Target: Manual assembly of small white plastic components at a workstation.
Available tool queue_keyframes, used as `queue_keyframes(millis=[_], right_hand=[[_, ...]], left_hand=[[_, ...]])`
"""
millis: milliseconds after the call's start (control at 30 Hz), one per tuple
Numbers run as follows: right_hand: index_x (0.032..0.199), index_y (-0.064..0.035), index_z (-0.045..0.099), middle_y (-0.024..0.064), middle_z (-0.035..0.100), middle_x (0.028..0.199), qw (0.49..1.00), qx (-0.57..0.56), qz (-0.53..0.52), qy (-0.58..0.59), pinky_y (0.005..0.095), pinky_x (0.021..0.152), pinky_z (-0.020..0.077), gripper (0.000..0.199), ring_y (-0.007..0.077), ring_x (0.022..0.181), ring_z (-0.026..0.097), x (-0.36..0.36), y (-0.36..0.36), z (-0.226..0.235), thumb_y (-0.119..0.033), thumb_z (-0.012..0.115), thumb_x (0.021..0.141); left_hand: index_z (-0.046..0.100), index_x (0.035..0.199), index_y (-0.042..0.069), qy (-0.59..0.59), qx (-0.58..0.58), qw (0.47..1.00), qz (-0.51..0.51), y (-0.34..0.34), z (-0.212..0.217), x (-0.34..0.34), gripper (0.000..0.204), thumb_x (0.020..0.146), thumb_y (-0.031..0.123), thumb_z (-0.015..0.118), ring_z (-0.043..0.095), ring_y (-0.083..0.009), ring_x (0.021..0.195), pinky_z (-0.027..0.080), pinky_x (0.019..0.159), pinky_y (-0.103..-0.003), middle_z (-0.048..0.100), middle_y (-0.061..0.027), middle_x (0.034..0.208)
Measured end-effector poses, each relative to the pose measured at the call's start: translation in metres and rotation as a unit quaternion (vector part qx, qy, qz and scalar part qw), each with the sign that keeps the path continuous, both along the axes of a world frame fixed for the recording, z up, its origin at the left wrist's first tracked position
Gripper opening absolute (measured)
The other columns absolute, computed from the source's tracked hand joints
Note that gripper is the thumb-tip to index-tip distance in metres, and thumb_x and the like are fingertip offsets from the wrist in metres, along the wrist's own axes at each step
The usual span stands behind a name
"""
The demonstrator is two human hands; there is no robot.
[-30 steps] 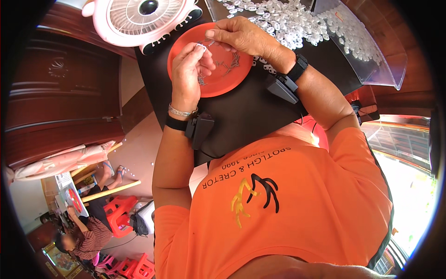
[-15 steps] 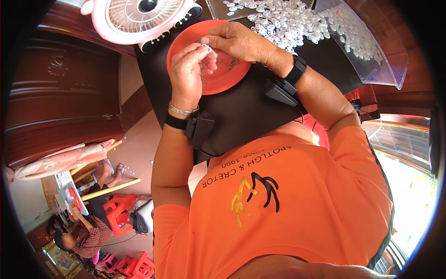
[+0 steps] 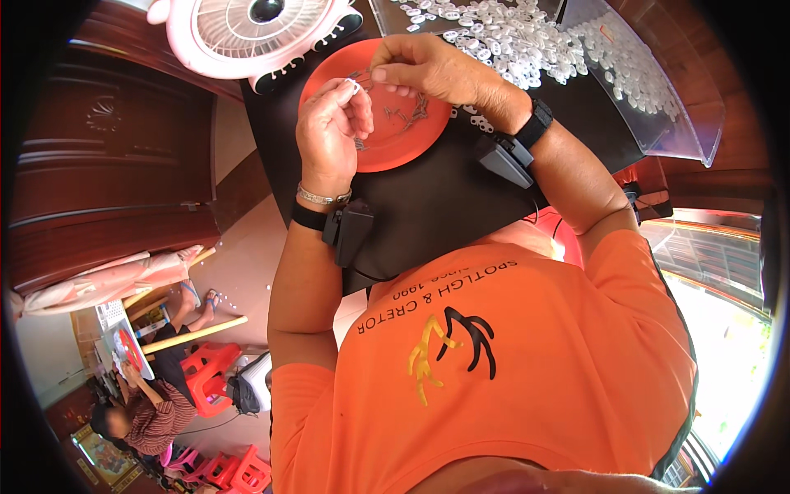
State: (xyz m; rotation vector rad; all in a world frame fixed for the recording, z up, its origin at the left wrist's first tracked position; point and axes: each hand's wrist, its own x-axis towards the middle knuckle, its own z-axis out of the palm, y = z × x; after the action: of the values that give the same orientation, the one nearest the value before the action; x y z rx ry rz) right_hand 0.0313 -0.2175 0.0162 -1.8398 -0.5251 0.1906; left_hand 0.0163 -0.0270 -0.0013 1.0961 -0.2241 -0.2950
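My left hand is over the left side of a round orange-red plate, its thumb and forefinger closed on a small white plastic piece. Just to the right, my right hand hangs over the far part of the plate with thumb and fingers pinched together. Whatever lies between those right fingertips is too small to make out. A short gap separates the two hands' fingertips. Small thin grey metal pieces lie scattered in the plate.
Many white plastic pieces are heaped beyond my right hand, with more in a clear tray at the right. A pink-white fan stands far left on the black table. Another person sits at lower left near red stools.
My right hand has moved slightly right, away from the left fingertips, where the two hands met before. My left hand has shifted slightly left, still holding the white plastic piece.
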Motion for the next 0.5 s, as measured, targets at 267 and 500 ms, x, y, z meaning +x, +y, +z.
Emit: queue_keyframes(millis=[267,500], right_hand=[[0.093,-0.0037,0.065,-0.0022,0.061,0.077,0.998,0.054,0.011,0.023,0.0213,0.064,0.0465,0.016,0.0053,0.072,0.055,0.006,-0.011,0.004,-0.018,0.063,0.086],[0.092,-0.0031,0.062,-0.0033,0.059,0.075,0.999,0.004,0.017,-0.050,0.0216,0.063,0.0446,0.014,0.0046,0.069,0.052,0.004,-0.010,0.006,-0.017,0.058,0.090]], left_hand=[[0.058,0.088,0.002,-0.032,0.196,0.980,-0.022,-0.005,0.013,-0.009,0.024,0.093,0.023,0.047,0.046,-0.0083,0.051,0.031,0.048,-0.021,0.051,-0.0018,0.061],[0.059,0.085,0.004,-0.023,0.181,0.983,-0.005,-0.006,0.010,-0.009,0.023,0.092,0.023,0.049,0.046,-0.0066,0.051,0.031,0.047,-0.020,0.052,0.0000,0.061]])
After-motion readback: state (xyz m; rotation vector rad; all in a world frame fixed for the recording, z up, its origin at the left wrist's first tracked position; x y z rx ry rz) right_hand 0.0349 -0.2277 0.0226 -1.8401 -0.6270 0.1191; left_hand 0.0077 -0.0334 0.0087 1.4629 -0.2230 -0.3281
